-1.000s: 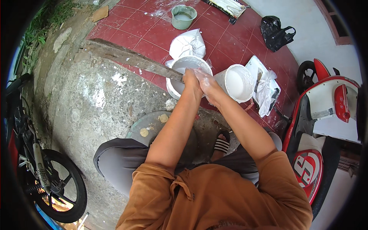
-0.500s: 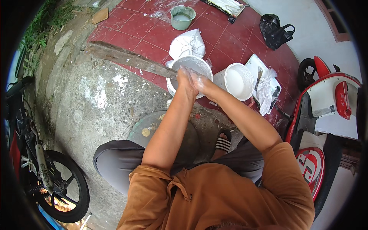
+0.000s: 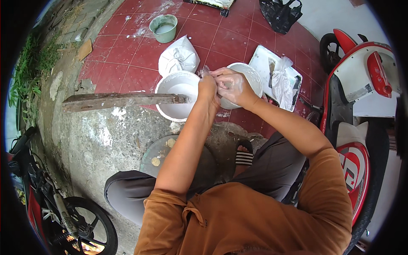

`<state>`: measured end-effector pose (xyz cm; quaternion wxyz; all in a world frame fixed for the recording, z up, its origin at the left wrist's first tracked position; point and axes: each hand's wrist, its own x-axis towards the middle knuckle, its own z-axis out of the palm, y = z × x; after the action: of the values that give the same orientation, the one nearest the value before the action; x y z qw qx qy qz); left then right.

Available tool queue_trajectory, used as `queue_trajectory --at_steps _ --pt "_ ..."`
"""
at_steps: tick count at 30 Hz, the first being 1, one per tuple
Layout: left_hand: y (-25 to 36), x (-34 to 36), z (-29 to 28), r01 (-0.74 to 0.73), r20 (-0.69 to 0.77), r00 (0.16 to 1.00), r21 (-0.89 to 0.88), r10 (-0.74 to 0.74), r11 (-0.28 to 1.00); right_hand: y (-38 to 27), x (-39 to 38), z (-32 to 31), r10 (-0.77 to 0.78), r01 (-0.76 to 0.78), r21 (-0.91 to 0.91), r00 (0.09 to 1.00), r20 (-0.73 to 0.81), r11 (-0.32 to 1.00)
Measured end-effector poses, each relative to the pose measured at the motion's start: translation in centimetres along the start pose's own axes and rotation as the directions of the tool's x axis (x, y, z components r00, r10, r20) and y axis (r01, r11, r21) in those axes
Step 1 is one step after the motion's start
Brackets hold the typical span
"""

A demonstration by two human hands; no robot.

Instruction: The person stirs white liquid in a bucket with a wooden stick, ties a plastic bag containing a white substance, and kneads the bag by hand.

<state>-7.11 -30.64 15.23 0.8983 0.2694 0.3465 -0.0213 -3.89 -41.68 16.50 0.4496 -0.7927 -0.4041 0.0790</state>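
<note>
My left hand (image 3: 207, 88) and my right hand (image 3: 236, 86) meet over the gap between two white buckets. Both have curled fingers, and white residue coats the right. Whatever lies between them is too small or hidden to make out. In the left bucket (image 3: 162, 111) is a white substance. A rough wooden plank (image 3: 123, 100) slants out over that bucket's left rim, its narrower end inside. Behind my right hand stands the right bucket (image 3: 251, 73), partly covered by it. A tied white sack (image 3: 178, 57) sits just beyond the left bucket.
On the red tiles stand a green pail (image 3: 163, 29) and a black plastic bag (image 3: 280, 16). A white tray (image 3: 260, 57) carries a clear plastic bag (image 3: 282, 83). Motorbikes flank me: a black one (image 3: 72, 225) left, a red-and-white one (image 3: 361, 97) right.
My hands have shifted right, from above the left bucket to the gap between the buckets, and apart from the plank. The plank's outer end has swung nearer to me. My view has turned.
</note>
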Motion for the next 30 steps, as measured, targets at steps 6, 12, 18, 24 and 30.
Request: queue_trajectory --at_steps 6,12,18,24,30 --pt "-7.8 7.7 2.9 0.085 -0.105 0.991 0.037 -0.081 0.996 9.7 -2.2 -1.4 0.662 -0.589 0.508 0.748 0.049 0.628" --pt "-10.1 12.7 2.8 0.201 -0.492 0.854 0.012 -0.170 0.979 17.5 -0.1 0.6 0.635 -0.445 -0.536 0.733 0.242 0.718" --pt "-12.8 13.9 3.5 0.210 -0.544 0.818 -0.017 -0.185 0.978 21.9 -2.4 1.2 0.703 -0.527 -0.486 0.636 0.319 0.697" --pt "-12.4 14.3 3.3 0.184 -0.675 0.694 -0.170 -0.250 0.968 19.3 -1.6 0.4 0.648 -0.410 -0.546 0.669 0.365 0.731" --pt "-12.7 15.3 3.0 0.233 -0.653 0.712 -0.129 -0.260 0.964 17.8 0.5 -2.3 0.709 -0.546 -0.453 0.535 0.459 0.705"
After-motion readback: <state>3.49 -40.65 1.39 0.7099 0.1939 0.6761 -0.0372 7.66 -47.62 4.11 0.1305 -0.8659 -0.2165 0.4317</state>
